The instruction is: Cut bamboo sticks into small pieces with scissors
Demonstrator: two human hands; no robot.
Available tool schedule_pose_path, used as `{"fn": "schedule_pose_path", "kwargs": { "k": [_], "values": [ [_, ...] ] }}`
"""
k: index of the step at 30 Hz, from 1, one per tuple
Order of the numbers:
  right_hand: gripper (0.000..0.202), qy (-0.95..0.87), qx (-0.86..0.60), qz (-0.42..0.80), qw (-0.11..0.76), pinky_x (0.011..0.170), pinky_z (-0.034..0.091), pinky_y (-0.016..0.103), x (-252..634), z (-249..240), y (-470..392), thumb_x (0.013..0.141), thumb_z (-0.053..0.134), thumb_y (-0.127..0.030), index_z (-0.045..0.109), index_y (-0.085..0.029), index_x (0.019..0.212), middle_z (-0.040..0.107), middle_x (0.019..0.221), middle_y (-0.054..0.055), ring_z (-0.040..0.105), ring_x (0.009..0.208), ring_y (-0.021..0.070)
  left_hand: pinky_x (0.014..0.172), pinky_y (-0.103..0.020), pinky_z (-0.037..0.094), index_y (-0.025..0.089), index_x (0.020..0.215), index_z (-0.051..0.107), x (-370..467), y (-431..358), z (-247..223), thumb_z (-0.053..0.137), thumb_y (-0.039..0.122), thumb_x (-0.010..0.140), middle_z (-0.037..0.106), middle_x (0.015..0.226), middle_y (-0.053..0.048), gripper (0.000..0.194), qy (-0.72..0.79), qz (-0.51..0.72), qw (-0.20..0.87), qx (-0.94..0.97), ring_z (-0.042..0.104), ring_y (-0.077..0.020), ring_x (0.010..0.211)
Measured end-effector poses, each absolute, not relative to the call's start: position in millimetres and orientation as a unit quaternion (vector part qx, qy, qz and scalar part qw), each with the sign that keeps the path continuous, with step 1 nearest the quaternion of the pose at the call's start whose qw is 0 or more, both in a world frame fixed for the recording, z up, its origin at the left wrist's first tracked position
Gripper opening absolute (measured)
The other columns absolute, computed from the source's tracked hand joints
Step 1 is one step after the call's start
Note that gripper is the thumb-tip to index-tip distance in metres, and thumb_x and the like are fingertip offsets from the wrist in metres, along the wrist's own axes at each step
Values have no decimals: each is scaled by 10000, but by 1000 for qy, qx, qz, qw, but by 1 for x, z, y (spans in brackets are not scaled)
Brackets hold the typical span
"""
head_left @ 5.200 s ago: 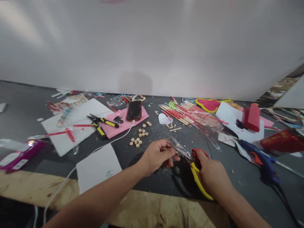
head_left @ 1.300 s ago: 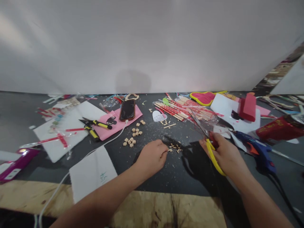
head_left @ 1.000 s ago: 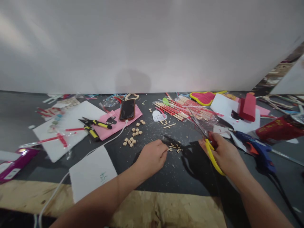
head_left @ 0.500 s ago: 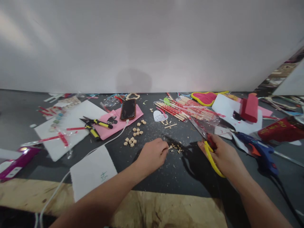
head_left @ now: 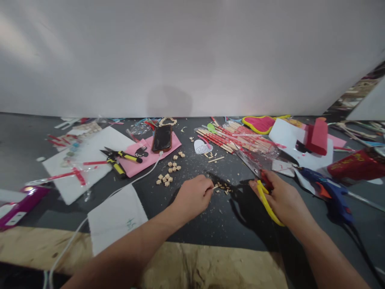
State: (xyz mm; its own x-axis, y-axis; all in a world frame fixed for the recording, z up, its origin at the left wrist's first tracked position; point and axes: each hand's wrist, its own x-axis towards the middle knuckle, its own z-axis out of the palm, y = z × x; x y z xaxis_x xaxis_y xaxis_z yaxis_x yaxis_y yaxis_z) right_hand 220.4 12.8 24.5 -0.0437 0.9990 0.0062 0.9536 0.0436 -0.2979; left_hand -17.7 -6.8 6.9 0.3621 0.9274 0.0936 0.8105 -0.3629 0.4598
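My right hand [head_left: 281, 196] is wrapped round scissors [head_left: 268, 205] with yellow and red handles; their long blades point away from me, up and to the left. My left hand [head_left: 194, 196] is closed in a pinch, knuckles up. A short end of a wooden stick [head_left: 215, 187] shows at its fingertips. Right beside those fingertips lie several small cut stick pieces [head_left: 224, 186] on the dark table. To the left of my left hand are little clusters of wooden pieces [head_left: 165, 180]. Beyond both hands, a white paper heart [head_left: 203, 147] lies by a loose stick [head_left: 216, 159].
A bundle of red-wrapped chopsticks [head_left: 215, 140] lies behind. On the right are a blue glue gun [head_left: 326, 188] and a red can [head_left: 350, 164]. Pliers [head_left: 117, 162], a phone [head_left: 162, 138] with a white cable, and a white paper sheet [head_left: 116, 218] are on the left.
My right hand and the scissors have shifted very slightly. My left hand stays in place, still pinched at the stick.
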Motion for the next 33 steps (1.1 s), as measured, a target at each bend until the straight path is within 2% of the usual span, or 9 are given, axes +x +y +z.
{"fn": "schedule_pose_path", "kwargs": {
  "k": [5, 9, 14, 19, 27, 33],
  "values": [
    [331, -721, -675, 102, 118, 510, 367, 251, 219, 27, 12, 731, 445, -489, 496, -215, 911, 613, 716, 43, 556, 593, 171, 712, -256, 402, 193, 826, 586, -19, -8, 9, 405, 229, 827, 586, 810, -22, 185, 540, 184, 199, 797, 547, -146, 792],
    [369, -729, -665, 109, 125, 494, 361, 252, 216, 30, 7, 728, 444, -537, 468, -222, 919, 582, 671, 15, 529, 549, 157, 750, -261, 409, 205, 934, 598, -19, -7, 14, 399, 217, 837, 589, 870, -29, 222, 543, 255, 271, 753, 541, -147, 845],
    [465, -778, -612, 82, 119, 578, 408, 279, 204, 32, -4, 677, 475, -606, 464, -219, 935, 603, 841, 58, 577, 719, 192, 732, -236, 416, 160, 859, 601, -17, -8, 25, 446, 226, 815, 590, 853, -36, 174, 531, 384, 377, 654, 542, -131, 808],
    [495, -812, -571, 75, 89, 636, 415, 305, 193, 33, -12, 662, 473, -636, 468, -213, 918, 592, 904, 67, 569, 856, 223, 653, -222, 427, 143, 821, 538, -18, -11, 31, 458, 270, 810, 587, 747, -12, 151, 487, 434, 519, 553, 544, -102, 660],
    [440, -816, -565, 105, 64, 575, 366, 281, 187, 29, -14, 683, 502, -561, 462, -202, 935, 603, 850, 65, 581, 783, 218, 566, -194, 403, 160, 915, 537, -18, -13, 27, 434, 225, 808, 575, 700, 2, 162, 482, 420, 522, 565, 495, -84, 587],
    [405, -808, -572, 129, 48, 530, 343, 267, 184, 33, -15, 694, 496, -533, 451, -208, 932, 618, 802, 55, 590, 686, 207, 562, -194, 403, 143, 834, 554, -17, -13, 31, 445, 231, 804, 574, 725, -11, 144, 477, 417, 508, 584, 483, -81, 581]
  ]
}}
